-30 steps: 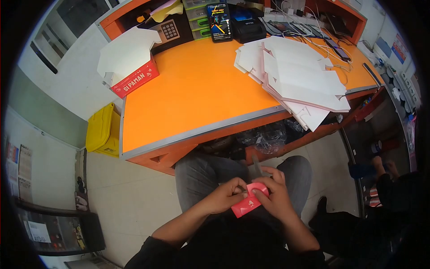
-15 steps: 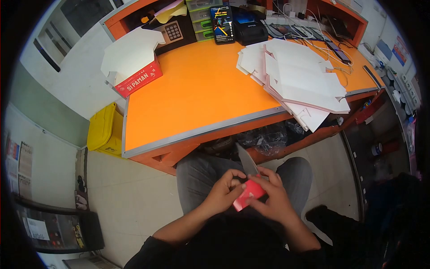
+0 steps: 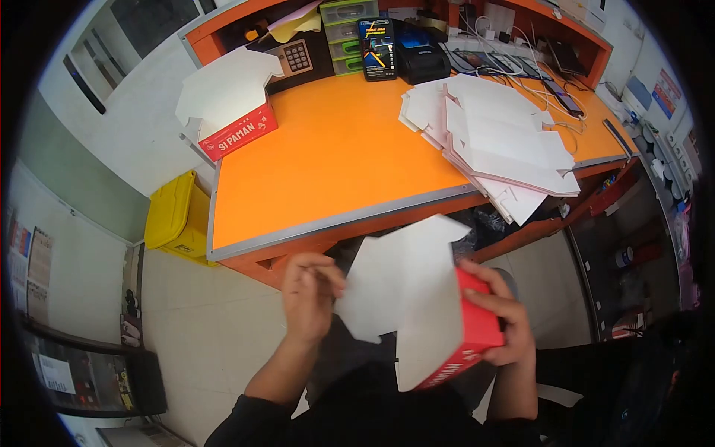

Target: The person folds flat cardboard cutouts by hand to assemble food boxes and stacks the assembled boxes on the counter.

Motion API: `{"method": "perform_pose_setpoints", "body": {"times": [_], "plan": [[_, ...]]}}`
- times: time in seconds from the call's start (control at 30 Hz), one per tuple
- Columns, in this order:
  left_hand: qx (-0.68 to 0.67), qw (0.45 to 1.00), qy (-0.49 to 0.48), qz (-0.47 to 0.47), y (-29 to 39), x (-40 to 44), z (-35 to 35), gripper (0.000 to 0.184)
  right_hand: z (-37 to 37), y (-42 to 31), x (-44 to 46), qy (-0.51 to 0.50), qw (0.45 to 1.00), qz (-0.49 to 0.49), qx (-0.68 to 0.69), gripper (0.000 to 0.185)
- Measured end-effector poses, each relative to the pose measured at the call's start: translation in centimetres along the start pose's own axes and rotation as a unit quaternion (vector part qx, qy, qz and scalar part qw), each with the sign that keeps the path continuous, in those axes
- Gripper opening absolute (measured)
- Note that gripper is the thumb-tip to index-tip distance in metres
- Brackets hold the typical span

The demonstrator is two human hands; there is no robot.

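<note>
A partly folded carton [image 3: 417, 283], white inside and red outside, is tilted over my lap with its wide white flap spread toward the desk. My right hand [image 3: 503, 316] grips its red side wall, fingers on the outer face and over the edge. My left hand [image 3: 309, 294] is raised beside the flap's left edge, fingers apart and slightly blurred, holding nothing. Another red box [image 3: 238, 134] with its white lid up stands at the desk's left corner. Flat white carton blanks [image 3: 495, 134] are stacked on the desk's right half.
An orange desk [image 3: 320, 149] with a metal edge stands ahead. A phone [image 3: 378, 49], a black printer [image 3: 423, 56], cables and several other phones are at its back. A yellow bin [image 3: 179, 216] is on the floor at left. Dark clothing of a person shows at lower right.
The carton, earlier seen edge-on and low between both hands, has turned so its white inside shows. My left hand has let go and moved left; my right hand has shifted right with the carton.
</note>
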State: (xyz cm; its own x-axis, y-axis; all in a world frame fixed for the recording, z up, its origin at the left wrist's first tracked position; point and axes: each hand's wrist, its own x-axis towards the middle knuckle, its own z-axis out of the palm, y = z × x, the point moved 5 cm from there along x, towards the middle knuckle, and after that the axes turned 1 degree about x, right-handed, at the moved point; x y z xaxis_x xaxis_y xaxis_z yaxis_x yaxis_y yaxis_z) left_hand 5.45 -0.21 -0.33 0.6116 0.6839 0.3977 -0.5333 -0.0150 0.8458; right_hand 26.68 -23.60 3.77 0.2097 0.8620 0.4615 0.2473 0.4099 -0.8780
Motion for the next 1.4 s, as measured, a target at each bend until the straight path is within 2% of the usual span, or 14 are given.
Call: {"method": "perform_pose_setpoints", "body": {"times": [0.07, 0.17, 0.27, 0.33, 0.43, 0.5, 0.53, 0.57, 0.7, 0.77, 0.87, 1.0, 1.2, 1.4], "plan": [[0.014, 0.998, 0.031, 0.061, 1.5, 0.3, -1.7, 0.038, -0.5, -0.5, 0.8, 0.043, 0.995, -0.057, 0.072, 0.091], [0.123, 0.969, 0.187, 0.101, 2.2, 0.0, -3.0, 0.062, 0.2, -0.6, 3.2, 0.141, 0.976, -0.100, 0.131, 0.099], [0.003, 0.995, 0.088, 0.045, 2.2, 0.1, -1.8, 0.086, 1.7, -0.6, 5.9, 0.242, 0.952, -0.070, 0.175, 0.115], [0.000, 0.999, 0.036, -0.021, 2.4, 0.6, -0.2, 0.129, 2.8, 0.0, 9.4, 0.262, 0.943, -0.084, 0.185, 0.119], [0.007, 0.999, -0.023, -0.023, 4.3, 2.0, 0.4, 0.154, 5.4, 1.8, 14.5, 0.180, 0.961, -0.131, 0.162, 0.120], [0.124, 0.991, 0.046, -0.001, 4.9, 3.5, -2.8, 0.109, 7.5, 2.4, 17.9, 0.118, 0.970, -0.153, 0.148, 0.117], [0.101, 0.986, 0.125, -0.042, 5.7, 4.4, -4.1, 0.091, 8.7, 2.4, 19.7, 0.094, 0.972, -0.153, 0.152, 0.114], [0.078, 0.987, 0.137, 0.034, 7.6, 6.2, -4.7, 0.070, 9.4, 2.5, 21.4, 0.071, 0.974, -0.152, 0.155, 0.111], [0.133, 0.976, 0.142, 0.098, 13.2, 12.4, -9.1, 0.062, 11.3, 3.2, 29.2, -0.016, 0.987, -0.100, 0.129, 0.094], [0.145, 0.971, 0.174, 0.076, 14.6, 15.2, -12.0, 0.054, 12.5, 4.1, 33.3, -0.030, 0.986, -0.080, 0.144, 0.083], [0.225, 0.964, 0.110, 0.087, 15.7, 19.6, -15.8, 0.045, 13.4, 6.2, 38.8, -0.036, 0.992, -0.005, 0.117, 0.072], [0.358, 0.928, 0.102, 0.025, 14.7, 22.8, -21.0, 0.046, 14.7, 9.4, 43.2, -0.028, 0.999, 0.006, 0.022, 0.062], [0.435, 0.892, 0.121, -0.021, 13.0, 23.5, -23.7, 0.047, 14.5, 14.2, 46.6, -0.046, 0.999, 0.011, -0.013, 0.061], [0.483, 0.870, 0.096, 0.019, 11.8, 24.3, -26.1, 0.044, 14.4, 16.8, 49.0, -0.036, 0.993, -0.109, -0.032, 0.058]]}}
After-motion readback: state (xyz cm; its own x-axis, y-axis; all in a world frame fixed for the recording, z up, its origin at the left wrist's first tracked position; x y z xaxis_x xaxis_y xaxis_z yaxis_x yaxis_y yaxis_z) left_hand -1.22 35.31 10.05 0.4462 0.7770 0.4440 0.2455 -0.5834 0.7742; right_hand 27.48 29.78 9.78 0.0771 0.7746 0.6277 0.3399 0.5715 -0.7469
